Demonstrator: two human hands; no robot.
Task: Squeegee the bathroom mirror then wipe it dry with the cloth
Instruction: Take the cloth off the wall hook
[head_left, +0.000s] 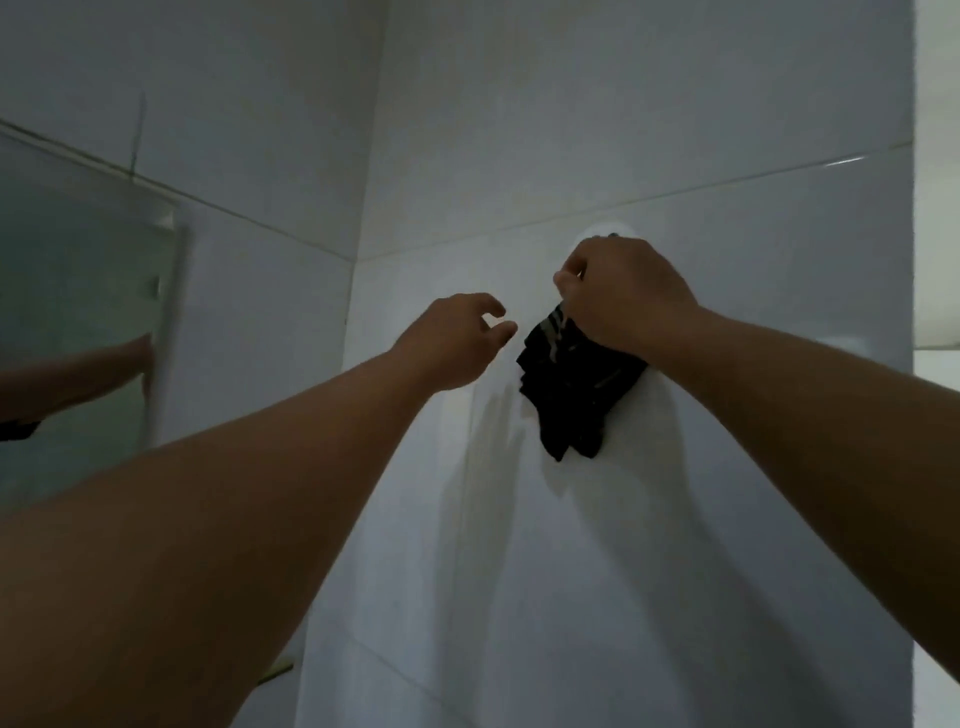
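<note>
Nearest the head camera we had two bare forearms, one from each lower corner, both reaching up toward the white tiled wall. We counted two hands. Our left hand hung free just short of the wall, thumb and forefinger curled close with a small gap between them, gripping nothing. Our right hand was higher and closed tight on the top of the one cloth, a dark piece with a few pale stripes near the grip. The cloth drooped from the fist in folds against the wall, its lower tip pointing down. Just above the right knuckles a pale rounded hook showed on the tile; we could not tell whether the cloth was on it. One mirror sat at the left edge on the adjoining wall, well apart from the cloth, and reflected one arm. We saw one doorway strip at the far right.
</note>
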